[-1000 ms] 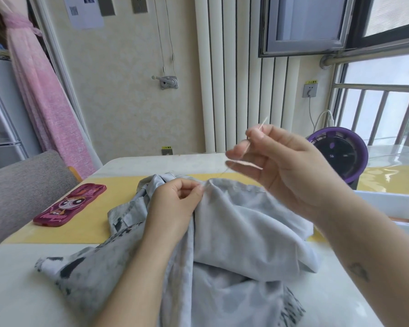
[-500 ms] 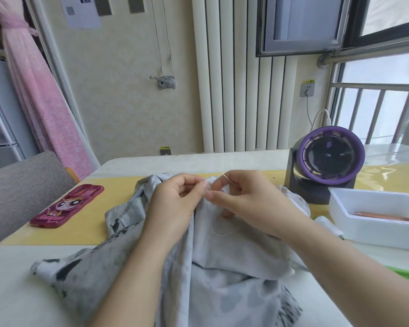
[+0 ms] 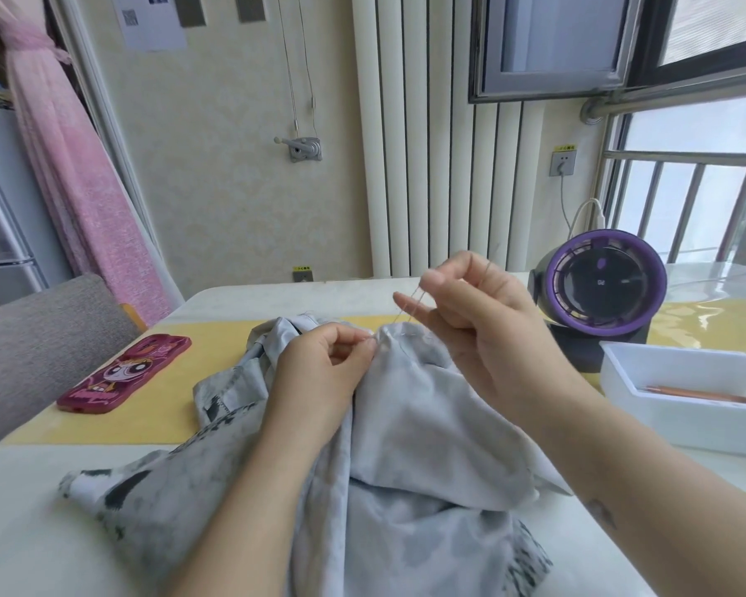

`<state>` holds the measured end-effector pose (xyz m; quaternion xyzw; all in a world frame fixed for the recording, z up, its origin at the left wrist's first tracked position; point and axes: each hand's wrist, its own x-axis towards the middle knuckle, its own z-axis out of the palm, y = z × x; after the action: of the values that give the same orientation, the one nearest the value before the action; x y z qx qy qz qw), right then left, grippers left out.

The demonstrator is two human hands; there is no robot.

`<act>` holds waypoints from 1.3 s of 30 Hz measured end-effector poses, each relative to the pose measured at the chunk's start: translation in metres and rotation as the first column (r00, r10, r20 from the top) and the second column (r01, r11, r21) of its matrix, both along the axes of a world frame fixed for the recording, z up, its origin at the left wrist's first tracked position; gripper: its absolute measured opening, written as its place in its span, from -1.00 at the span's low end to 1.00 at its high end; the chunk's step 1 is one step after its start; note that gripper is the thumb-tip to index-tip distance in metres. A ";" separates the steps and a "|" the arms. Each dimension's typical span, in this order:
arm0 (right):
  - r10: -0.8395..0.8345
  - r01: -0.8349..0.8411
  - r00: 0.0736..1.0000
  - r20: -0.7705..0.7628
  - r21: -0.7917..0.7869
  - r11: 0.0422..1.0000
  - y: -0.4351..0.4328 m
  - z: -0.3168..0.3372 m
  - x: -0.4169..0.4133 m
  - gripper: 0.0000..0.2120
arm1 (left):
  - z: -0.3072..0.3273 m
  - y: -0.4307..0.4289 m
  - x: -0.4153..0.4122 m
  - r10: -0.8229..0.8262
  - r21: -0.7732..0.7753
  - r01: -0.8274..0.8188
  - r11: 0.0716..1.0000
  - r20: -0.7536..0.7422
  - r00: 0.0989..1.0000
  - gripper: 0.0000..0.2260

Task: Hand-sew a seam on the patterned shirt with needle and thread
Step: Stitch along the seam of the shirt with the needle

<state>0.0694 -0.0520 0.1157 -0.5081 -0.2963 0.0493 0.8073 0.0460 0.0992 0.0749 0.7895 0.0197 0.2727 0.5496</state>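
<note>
The patterned shirt is lying bunched on the white counter, the left hand is pinching its top edge with curled fingers, and the right hand, just above, is pinching the thin thread that is running down into the cloth.

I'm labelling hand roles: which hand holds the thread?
The right hand, raised above the shirt, pinches the taut thread; the left hand only pinches the shirt at its seam.
</note>
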 end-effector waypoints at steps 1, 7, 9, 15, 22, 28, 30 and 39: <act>0.086 -0.080 0.994 -0.063 0.087 0.993 0.000 0.003 -0.002 -0.82 | -0.001 0.001 0.001 0.019 0.027 -0.019 0.999 -0.002 1.000 -0.87; 0.477 -0.435 0.832 -0.282 0.199 0.878 -0.011 0.017 -0.006 -0.86 | -0.009 0.008 0.006 0.104 0.122 -0.100 0.987 -0.026 0.994 -0.86; 0.667 -0.620 0.683 -0.297 0.246 0.745 -0.015 0.018 -0.003 -0.88 | -0.009 0.009 0.006 0.123 0.129 -0.118 0.985 -0.032 0.992 -0.84; 0.784 -0.807 0.514 -0.347 0.113 0.579 -0.024 0.014 0.004 -0.93 | -0.010 0.009 0.006 0.144 0.146 -0.138 0.980 -0.027 0.989 -0.84; -0.097 0.295 0.944 0.316 -0.673 0.678 -0.016 0.009 0.004 -0.90 | -0.002 0.003 0.001 0.057 0.121 -0.064 0.991 0.061 0.997 -0.85; -0.140 0.386 0.919 0.368 -0.777 0.497 -0.018 -0.005 0.019 -0.79 | 0.006 -0.008 -0.010 -0.067 0.241 0.023 0.970 0.174 0.982 -0.85; -0.116 0.348 0.935 0.336 -0.802 0.485 -0.019 -0.009 0.023 -0.85 | 0.009 -0.009 -0.012 -0.088 0.285 0.029 0.958 0.199 0.976 -0.83; -0.016 0.232 0.960 0.280 -0.757 0.611 -0.022 -0.005 0.021 -0.94 | 0.014 -0.011 -0.016 -0.151 0.364 0.050 0.930 0.253 0.956 -0.79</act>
<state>0.0907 -0.0738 0.1107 -0.8299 -0.3062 0.0537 0.4632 0.0296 0.0881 0.0892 0.8293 -0.1474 0.3506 0.4095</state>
